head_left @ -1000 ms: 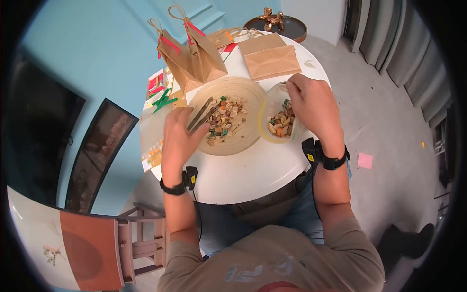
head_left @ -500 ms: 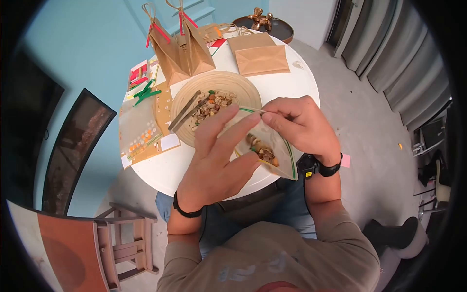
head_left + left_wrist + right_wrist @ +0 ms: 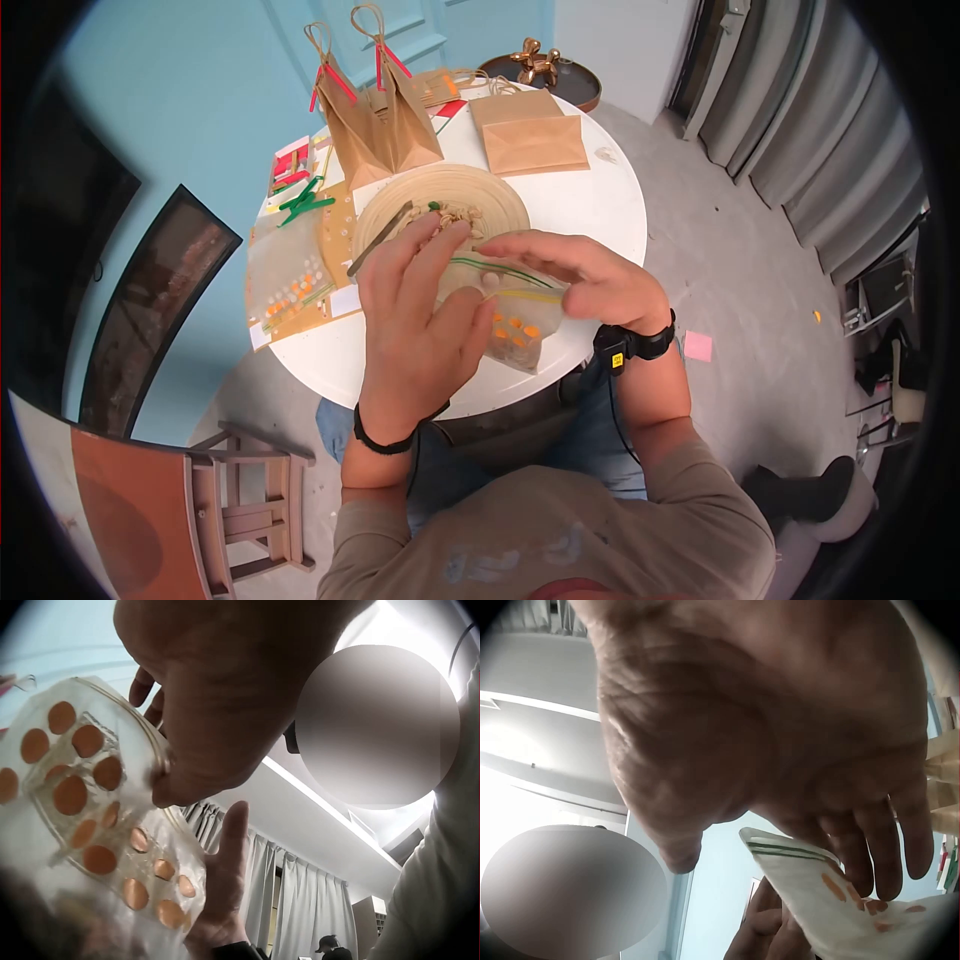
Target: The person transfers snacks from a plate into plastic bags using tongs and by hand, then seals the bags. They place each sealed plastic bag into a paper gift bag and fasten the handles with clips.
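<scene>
In the head view the left hand (image 3: 415, 325) holds a clear zip bag (image 3: 515, 345) with orange dots and green and yellow strips near its mouth. Its thumb pinches the bag's edge in the left wrist view, where the dotted bag (image 3: 97, 817) lies left of that hand (image 3: 225, 697). The right hand (image 3: 605, 285) is at the bag's other side. Seen from the right wrist, this hand (image 3: 765, 727) has its fingers extended against the bag (image 3: 802, 892), thumb apart. Behind the hands is a round wooden plate (image 3: 505, 205) with dried pieces (image 3: 465, 212) and metal tongs (image 3: 378, 240).
Two upright paper bags (image 3: 360, 140) with red ribbons stand at the back left of the white table (image 3: 615, 200). A folded paper bag (image 3: 535, 143) lies at the back. Left of the plate are green clips (image 3: 303, 203) and another dotted bag (image 3: 280, 265).
The left hand has moved from beside the tongs to the zip bag. That bag has been lifted and turned, with its dots now showing. The right hand's fingers have straightened from a pinch.
</scene>
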A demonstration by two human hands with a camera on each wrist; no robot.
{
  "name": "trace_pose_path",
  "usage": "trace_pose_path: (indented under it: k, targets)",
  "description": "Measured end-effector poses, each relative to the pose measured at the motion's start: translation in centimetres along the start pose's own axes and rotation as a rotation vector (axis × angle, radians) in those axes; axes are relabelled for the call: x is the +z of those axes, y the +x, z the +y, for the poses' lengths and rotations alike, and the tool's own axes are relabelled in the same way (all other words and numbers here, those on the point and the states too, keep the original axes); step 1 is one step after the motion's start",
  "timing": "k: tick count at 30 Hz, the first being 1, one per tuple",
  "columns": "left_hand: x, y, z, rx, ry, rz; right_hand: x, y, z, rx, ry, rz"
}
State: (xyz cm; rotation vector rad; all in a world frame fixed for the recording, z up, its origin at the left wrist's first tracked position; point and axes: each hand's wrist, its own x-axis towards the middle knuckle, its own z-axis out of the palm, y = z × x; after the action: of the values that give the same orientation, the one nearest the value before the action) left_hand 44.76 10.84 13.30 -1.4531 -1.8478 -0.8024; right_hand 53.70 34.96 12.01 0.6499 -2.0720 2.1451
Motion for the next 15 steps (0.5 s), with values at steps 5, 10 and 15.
trace_pose_path:
  k: [5, 10, 15]
  targets:
    - [-0.1, -0.6, -1.2, -0.024, 0.014, 0.006, 0.9, 0.7, -0.3, 0.328, -0.32, 0.217]
    - [-2.4, -0.2, -2.4, -0.219, -0.157, 0.041, 2.2, 1.1, -1.2, 0.205, -0.356, 0.351]
    - [-3.3, -3.7, -4.4, -0.564, -0.741, -0.031, 2.4, 0.7, -1.5, 0.124, -0.407, 0.376]
